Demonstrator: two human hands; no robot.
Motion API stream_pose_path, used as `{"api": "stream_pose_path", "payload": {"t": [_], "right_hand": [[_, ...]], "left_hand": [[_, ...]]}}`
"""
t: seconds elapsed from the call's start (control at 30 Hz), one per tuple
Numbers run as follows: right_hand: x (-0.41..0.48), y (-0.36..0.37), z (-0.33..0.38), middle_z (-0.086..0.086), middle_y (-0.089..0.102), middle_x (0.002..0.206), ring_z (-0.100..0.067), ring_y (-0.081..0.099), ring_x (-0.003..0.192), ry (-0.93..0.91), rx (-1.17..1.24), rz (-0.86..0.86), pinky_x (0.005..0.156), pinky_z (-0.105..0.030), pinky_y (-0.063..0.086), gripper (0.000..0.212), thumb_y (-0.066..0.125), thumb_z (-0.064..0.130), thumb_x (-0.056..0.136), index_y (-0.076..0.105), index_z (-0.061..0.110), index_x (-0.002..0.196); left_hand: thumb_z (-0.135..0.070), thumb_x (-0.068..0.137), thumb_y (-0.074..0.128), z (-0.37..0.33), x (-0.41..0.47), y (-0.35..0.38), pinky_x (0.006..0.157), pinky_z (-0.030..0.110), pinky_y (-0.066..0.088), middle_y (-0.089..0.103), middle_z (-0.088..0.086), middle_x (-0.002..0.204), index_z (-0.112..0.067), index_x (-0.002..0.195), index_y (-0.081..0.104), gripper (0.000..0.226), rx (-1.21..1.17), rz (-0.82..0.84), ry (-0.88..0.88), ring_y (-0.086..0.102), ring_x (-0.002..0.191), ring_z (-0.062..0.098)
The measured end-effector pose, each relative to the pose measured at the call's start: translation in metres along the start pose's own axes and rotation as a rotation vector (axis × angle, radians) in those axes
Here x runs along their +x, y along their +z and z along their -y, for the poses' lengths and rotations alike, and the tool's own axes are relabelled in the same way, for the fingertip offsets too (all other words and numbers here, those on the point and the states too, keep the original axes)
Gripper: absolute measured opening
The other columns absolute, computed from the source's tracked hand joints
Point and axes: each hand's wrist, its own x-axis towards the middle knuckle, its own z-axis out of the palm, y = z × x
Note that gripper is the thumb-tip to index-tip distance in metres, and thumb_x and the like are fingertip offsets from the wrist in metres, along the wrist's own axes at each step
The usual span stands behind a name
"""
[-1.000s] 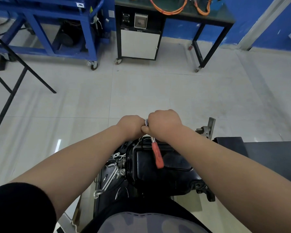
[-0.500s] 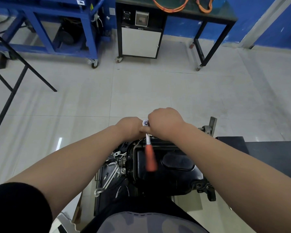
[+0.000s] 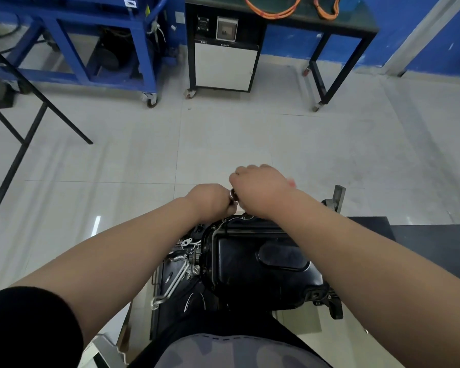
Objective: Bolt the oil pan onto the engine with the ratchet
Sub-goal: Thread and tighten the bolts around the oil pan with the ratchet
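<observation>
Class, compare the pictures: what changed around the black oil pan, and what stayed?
The right hand swung the red-handled steel ratchet off the black metal oil pan, away and rightward; only a red tip shows. The left hand stayed at its head.

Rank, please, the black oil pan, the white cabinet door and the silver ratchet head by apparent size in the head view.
1. Black oil pan, nearest the camera.
2. White cabinet door.
3. Silver ratchet head.
</observation>
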Motion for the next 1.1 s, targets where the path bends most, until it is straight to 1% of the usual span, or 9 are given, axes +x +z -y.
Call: {"api": "stream_pose_path", "payload": {"t": [0.1, 0.27, 0.37, 0.47, 0.57, 0.67, 0.8, 0.9, 1.1], "right_hand": [[0.0, -0.005, -0.009, -0.003, 0.054, 0.104, -0.023, 0.053, 0.093, -0.085, 0.017, -0.023, 0.071, -0.032, 0.032, 0.019, 0.054, 0.023, 0.085, 0.056, 0.018, 0.103], [-0.001, 0.003, 0.01, 0.001, 0.044, 0.066, -0.023, 0.045, 0.064, 0.232, 0.125, 0.107, 0.051, -0.025, 0.027, 0.039, 0.044, 0.054, 0.085, 0.046, 0.021, 0.065], [-0.002, 0.0, 0.007, -0.002, 0.058, 0.095, -0.025, 0.056, 0.083, 0.061, 0.079, 0.042, 0.061, -0.028, 0.032, 0.017, 0.052, 0.035, 0.087, 0.056, 0.019, 0.087], [-0.001, -0.004, -0.003, -0.003, 0.052, 0.11, -0.024, 0.051, 0.102, -0.12, 0.004, 0.0, 0.08, -0.036, 0.036, 0.023, 0.054, 0.017, 0.084, 0.054, 0.017, 0.108], [-0.001, -0.003, 0.004, -0.002, 0.058, 0.097, -0.024, 0.055, 0.082, 0.013, 0.01, 0.013, 0.072, -0.033, 0.031, 0.018, 0.049, 0.037, 0.088, 0.058, 0.022, 0.092], [-0.003, 0.001, 0.014, 0.001, 0.048, 0.07, -0.022, 0.046, 0.065, 0.246, 0.122, 0.141, 0.055, -0.026, 0.025, 0.034, 0.043, 0.052, 0.087, 0.05, 0.023, 0.072], [-0.005, -0.005, 0.011, -0.002, 0.056, 0.102, -0.024, 0.052, 0.09, 0.046, 0.059, 0.046, 0.071, -0.031, 0.033, 0.014, 0.05, 0.031, 0.089, 0.056, 0.019, 0.095], [-0.005, -0.006, 0.001, -0.001, 0.053, 0.111, -0.025, 0.046, 0.107, -0.059, -0.027, -0.056, 0.086, -0.035, 0.034, 0.022, 0.051, 0.021, 0.088, 0.058, 0.019, 0.109], [-0.007, 0.001, 0.017, -0.003, 0.062, 0.09, -0.023, 0.045, 0.075, 0.226, 0.127, 0.11, 0.071, -0.032, 0.027, 0.029, 0.043, 0.048, 0.086, 0.06, 0.025, 0.08]], "left_hand": [[-0.036, 0.091, 0.036, 0.003, 0.0, 0.0, 0.055, 0.027, 0.035, 0.053, 0.002, 0.067, -0.016, 0.068, 0.051, 0.034, 0.029, -0.015, 0.042, 0.055, 0.069, 0.024], [-0.026, 0.084, 0.041, 0.007, -0.002, -0.005, 0.053, 0.025, 0.033, 0.045, -0.005, 0.06, -0.02, 0.062, 0.042, 0.023, -0.034, 0.121, -0.006, 0.049, 0.066, 0.023], [-0.033, 0.091, 0.039, 0.003, -0.003, -0.004, 0.055, 0.027, 0.036, 0.053, 0.001, 0.063, -0.017, 0.064, 0.049, 0.033, -0.04, 0.113, 0.024, 0.052, 0.067, 0.025], [-0.035, 0.092, 0.038, 0.001, -0.001, 0.0, 0.062, 0.031, 0.043, 0.065, 0.01, 0.082, -0.011, 0.082, 0.061, 0.035, 0.04, 0.045, 0.069, 0.059, 0.076, 0.027], [-0.034, 0.087, 0.039, 0.007, -0.002, -0.001, 0.054, 0.026, 0.037, 0.055, -0.001, 0.066, -0.018, 0.063, 0.046, 0.03, -0.026, 0.068, 0.004, 0.049, 0.065, 0.023], [-0.027, 0.08, 0.043, 0.008, -0.002, -0.004, 0.05, 0.023, 0.031, 0.046, -0.005, 0.059, -0.019, 0.06, 0.044, 0.022, -0.074, 0.155, -0.016, 0.047, 0.063, 0.021], [-0.034, 0.087, 0.043, 0.006, -0.002, -0.001, 0.051, 0.026, 0.033, 0.047, 0.0, 0.057, -0.018, 0.059, 0.041, 0.032, -0.096, 0.094, 0.012, 0.049, 0.059, 0.022], [-0.036, 0.088, 0.042, 0.004, -0.002, 0.002, 0.054, 0.027, 0.037, 0.059, 0.004, 0.067, -0.017, 0.066, 0.048, 0.03, -0.054, 0.006, 0.026, 0.049, 0.063, 0.022], [-0.022, 0.081, 0.044, 0.006, -0.002, -0.006, 0.056, 0.025, 0.039, 0.055, 0.001, 0.069, -0.014, 0.071, 0.052, 0.015, -0.067, 0.159, -0.014, 0.049, 0.065, 0.022]]}}
